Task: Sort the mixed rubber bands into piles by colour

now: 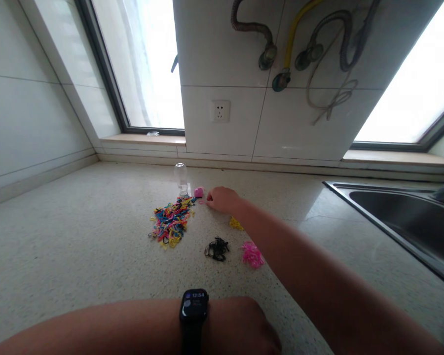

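My right hand (222, 198) reaches over the counter with its fingers pinched together; whether anything is between them is hidden. Just left of the fingertips lie a small pink band (202, 202) and a pink cap (199, 192). A heap of mixed-colour rubber bands (172, 222) spreads further left, below a clear plastic bottle (180, 177). Sorted by colour are black bands (217, 249), pink bands (252, 255) and yellow bands (236, 223), the yellow partly behind my right forearm. My left hand (244, 323), closed in a fist, rests nearest me below the piles; its inside is hidden.
A black smartwatch (194, 305) is on my left wrist. The speckled counter (77, 236) meets a tiled wall with a power socket (221, 111). At the right is a metal sink (403, 222). Hoses (290, 39) hang from the wall above.
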Action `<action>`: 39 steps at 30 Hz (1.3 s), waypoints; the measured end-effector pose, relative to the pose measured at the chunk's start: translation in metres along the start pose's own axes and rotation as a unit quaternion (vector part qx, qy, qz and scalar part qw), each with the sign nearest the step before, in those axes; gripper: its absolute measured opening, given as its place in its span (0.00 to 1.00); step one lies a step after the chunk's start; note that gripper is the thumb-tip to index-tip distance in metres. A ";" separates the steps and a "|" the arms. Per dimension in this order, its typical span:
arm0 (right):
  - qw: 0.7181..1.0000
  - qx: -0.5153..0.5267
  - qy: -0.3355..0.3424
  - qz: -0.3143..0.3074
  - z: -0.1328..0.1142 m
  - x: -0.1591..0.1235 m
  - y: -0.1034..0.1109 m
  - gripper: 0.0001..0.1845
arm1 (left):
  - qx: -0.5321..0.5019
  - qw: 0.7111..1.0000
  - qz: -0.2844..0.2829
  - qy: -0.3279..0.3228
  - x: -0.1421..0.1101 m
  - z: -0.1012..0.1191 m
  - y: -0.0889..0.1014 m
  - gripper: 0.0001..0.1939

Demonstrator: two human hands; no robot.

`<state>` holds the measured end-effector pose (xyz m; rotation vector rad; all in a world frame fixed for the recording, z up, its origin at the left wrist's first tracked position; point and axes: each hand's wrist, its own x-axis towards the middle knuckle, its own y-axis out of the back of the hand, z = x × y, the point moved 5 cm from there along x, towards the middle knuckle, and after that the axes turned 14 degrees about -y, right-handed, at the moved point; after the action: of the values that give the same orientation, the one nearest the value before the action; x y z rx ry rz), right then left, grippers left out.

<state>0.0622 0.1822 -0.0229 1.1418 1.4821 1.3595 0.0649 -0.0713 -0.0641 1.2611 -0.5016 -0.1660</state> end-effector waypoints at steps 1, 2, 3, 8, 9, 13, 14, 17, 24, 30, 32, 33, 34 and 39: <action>1.000 -0.007 -0.009 0.005 -0.002 0.001 -0.001 0.18 | 0.002 1.000 0.001 0.002 0.000 0.000 0.000 0.12; 1.000 -0.009 -0.015 0.009 -0.004 0.001 -0.002 0.20 | 0.002 1.000 0.000 0.003 0.000 0.000 0.000 0.11; 1.000 -0.007 -0.019 0.013 -0.006 0.001 -0.002 0.21 | 0.002 1.000 0.000 0.005 0.000 0.001 0.001 0.11; 0.999 -0.004 -0.029 0.031 -0.014 0.000 -0.001 0.19 | -0.004 1.000 -0.021 0.004 0.001 0.001 0.003 0.14; 0.999 -0.005 -0.034 0.035 -0.015 0.000 0.000 0.19 | -0.010 1.000 -0.017 0.001 0.002 0.001 0.003 0.14; 0.998 0.006 -0.041 0.040 -0.012 -0.004 0.003 0.17 | -0.017 1.000 0.010 0.001 0.001 0.000 0.005 0.14; 0.998 0.011 -0.040 0.040 -0.009 -0.006 0.004 0.15 | -0.016 1.000 0.009 0.002 0.001 0.000 0.005 0.14; 0.998 0.043 -0.026 0.046 0.003 -0.020 0.015 0.13 | -0.011 1.000 0.007 0.000 0.002 0.001 0.004 0.14; 0.970 0.224 0.028 0.086 0.047 -0.096 0.057 0.12 | 0.018 1.000 0.007 0.001 0.002 0.004 0.007 0.15; 0.896 0.436 -0.070 0.044 0.095 -0.149 0.053 0.17 | 0.003 1.000 0.011 0.010 0.002 0.003 0.008 0.19; 0.838 0.535 -0.095 0.048 0.104 -0.156 0.046 0.17 | -0.005 1.000 0.015 0.012 0.003 0.002 0.008 0.20; 0.806 0.581 -0.100 0.048 0.106 -0.158 0.043 0.17 | -0.009 1.000 0.023 0.014 0.003 0.002 0.008 0.20; 0.777 0.621 -0.098 0.044 0.105 -0.160 0.040 0.17 | -0.014 0.999 0.032 0.015 0.003 0.001 0.008 0.20; 0.694 0.717 -0.060 0.023 0.093 -0.165 0.037 0.16 | -0.018 0.997 0.080 0.008 0.002 0.002 0.009 0.22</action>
<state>0.1984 0.0488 0.0023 2.0639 2.4172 -0.2061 0.0643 -0.0712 -0.0550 1.1805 -0.5798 -0.0304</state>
